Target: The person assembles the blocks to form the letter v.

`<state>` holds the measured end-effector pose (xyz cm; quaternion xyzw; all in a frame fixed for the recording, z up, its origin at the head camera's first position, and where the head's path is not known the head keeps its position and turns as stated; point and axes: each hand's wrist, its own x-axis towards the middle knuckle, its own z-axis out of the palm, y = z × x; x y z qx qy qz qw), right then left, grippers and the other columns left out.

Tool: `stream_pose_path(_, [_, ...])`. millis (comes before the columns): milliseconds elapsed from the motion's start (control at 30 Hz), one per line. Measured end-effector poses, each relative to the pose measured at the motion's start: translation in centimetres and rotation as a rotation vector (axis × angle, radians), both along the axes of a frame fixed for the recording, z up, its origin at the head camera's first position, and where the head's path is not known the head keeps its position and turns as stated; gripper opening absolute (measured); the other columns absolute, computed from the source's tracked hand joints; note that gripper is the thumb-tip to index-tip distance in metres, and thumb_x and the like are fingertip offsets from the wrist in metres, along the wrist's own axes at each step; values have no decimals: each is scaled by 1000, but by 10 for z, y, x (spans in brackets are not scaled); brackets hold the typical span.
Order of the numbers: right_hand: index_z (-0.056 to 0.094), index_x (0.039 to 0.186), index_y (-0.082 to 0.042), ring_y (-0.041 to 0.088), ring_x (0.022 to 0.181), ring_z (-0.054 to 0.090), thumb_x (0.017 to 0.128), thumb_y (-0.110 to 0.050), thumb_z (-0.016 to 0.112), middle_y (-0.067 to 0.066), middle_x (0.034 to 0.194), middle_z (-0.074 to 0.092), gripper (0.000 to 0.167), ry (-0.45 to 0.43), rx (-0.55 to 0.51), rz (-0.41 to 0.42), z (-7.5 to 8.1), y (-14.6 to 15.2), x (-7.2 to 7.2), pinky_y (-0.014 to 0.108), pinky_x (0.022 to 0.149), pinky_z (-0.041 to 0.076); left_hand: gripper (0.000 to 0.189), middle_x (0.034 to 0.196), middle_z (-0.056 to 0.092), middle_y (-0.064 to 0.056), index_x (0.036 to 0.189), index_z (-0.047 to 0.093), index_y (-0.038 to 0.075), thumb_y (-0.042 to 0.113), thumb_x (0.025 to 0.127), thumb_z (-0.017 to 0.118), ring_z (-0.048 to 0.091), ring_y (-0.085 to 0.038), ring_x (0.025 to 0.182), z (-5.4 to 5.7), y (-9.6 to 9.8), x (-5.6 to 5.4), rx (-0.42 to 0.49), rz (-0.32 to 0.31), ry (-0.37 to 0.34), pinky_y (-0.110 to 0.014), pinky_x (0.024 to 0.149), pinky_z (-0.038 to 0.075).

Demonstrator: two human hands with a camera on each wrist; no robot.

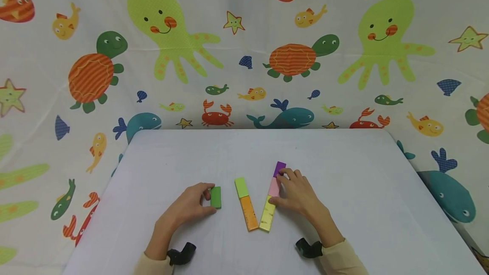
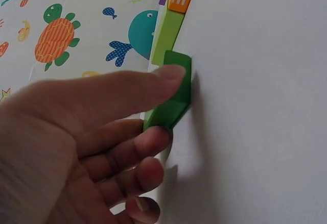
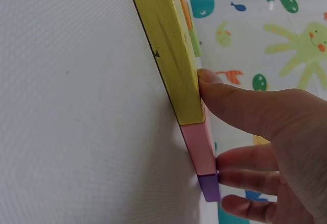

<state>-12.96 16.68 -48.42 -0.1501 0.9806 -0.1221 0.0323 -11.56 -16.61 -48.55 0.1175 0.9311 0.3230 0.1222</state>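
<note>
In the head view my left hand pinches a dark green block between thumb and fingertips, just over the white table. The left wrist view shows the thumb lying across this green block. To the right, a light green block and an orange block form one slanted row. A second row runs from a yellow block through a pink block to a purple block. My right hand touches this row's right side, thumb at the yellow block, fingers along the pink and purple blocks.
The two rows nearly meet at their near ends, in a V shape. Behind the white table hangs a cloth printed with sea animals. Black wrist devices sit at both sleeves.
</note>
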Motion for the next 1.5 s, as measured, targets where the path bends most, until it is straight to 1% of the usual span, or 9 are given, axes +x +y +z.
stream_pose_path(67, [64, 134, -11, 34, 128, 48, 76, -57, 79, 13, 143, 53, 76, 1, 1, 0, 0, 0, 0, 54, 103, 46, 64, 91, 60, 4, 132, 61, 3, 18, 75, 86, 49, -10, 77, 0, 0, -2, 1, 9, 4, -23, 68, 41])
stream_pose_path(200, [64, 134, -11, 34, 128, 47, 76, -57, 79, 13, 144, 53, 76, 0, 2, 0, 0, 0, 0, 54, 103, 46, 61, 90, 60, 4, 129, 62, 5, 18, 74, 87, 50, -11, 78, 2, 3, -7, 16, 46, -5, -24, 67, 42])
stream_pose_path(467, [64, 134, -11, 35, 128, 47, 75, -57, 79, 13, 144, 53, 76, 2, -5, -6, 0, 0, 0, 54, 103, 46, 62, 94, 61, 0, 131, 61, 7, 21, 77, 86, 52, -15, 83, 6, 11, -23, 46, 96, -14, -25, 68, 44])
stream_pose_path(633, [63, 134, -10, 33, 127, 47, 75, -57, 79, 13, 143, 53, 77, 0, -7, -7, 0, -1, 1, 53, 102, 46, 63, 96, 62, -2, 133, 59, 5, 21, 78, 85, 53, -16, 85, 7, 16, -34, 57, 109, -16, -27, 70, 45])
stream_pose_path(800, [63, 134, -10, 33, 127, 47, 75, -57, 79, 13, 143, 53, 77, 0, -12, -11, 0, -1, 0, 53, 102, 47, 65, 97, 63, -3, 135, 58, 4, 24, 78, 85, 53, -17, 86, 8, 20, -44, 55, 103, 10, -28, 71, 46])
stream_pose_path(1033, [63, 135, -10, 33, 126, 47, 74, -56, 80, 13, 143, 53, 78, 6, -6, -10, 0, -1, 0, 52, 102, 47, 67, 99, 64, -4, 136, 57, 3, 27, 79, 84, 54, -19, 87, 5, 25, -57, 43, 114, 19, -28, 70, 46])
stream_pose_path(1200, [63, 135, -11, 33, 126, 47, 74, -56, 80, 13, 144, 53, 77, 5, 3, -12, 1, -1, 1, 52, 102, 47, 67, 97, 65, -4, 136, 58, 3, 29, 80, 83, 55, -18, 87, 1, 30, -66, 19, 125, 33, -29, 74, 46])
stream_pose_path(1333, [63, 134, -11, 33, 127, 47, 74, -56, 80, 13, 144, 52, 77, 0, -2, -15, 2, -2, 1, 52, 103, 46, 65, 95, 65, -5, 135, 59, 2, 29, 80, 83, 56, -18, 87, -1, 35, -71, 19, 138, 44, -31, 77, 47])
stream_pose_path(1500, [64, 134, -11, 33, 126, 47, 74, -55, 81, 13, 143, 53, 76, -3, -5, -15, 3, -2, 1, 52, 103, 46, 65, 95, 65, -5, 134, 59, 2, 30, 80, 82, 56, -18, 87, -2, 40, -76, 21, 160, 31, -33, 79, 48])
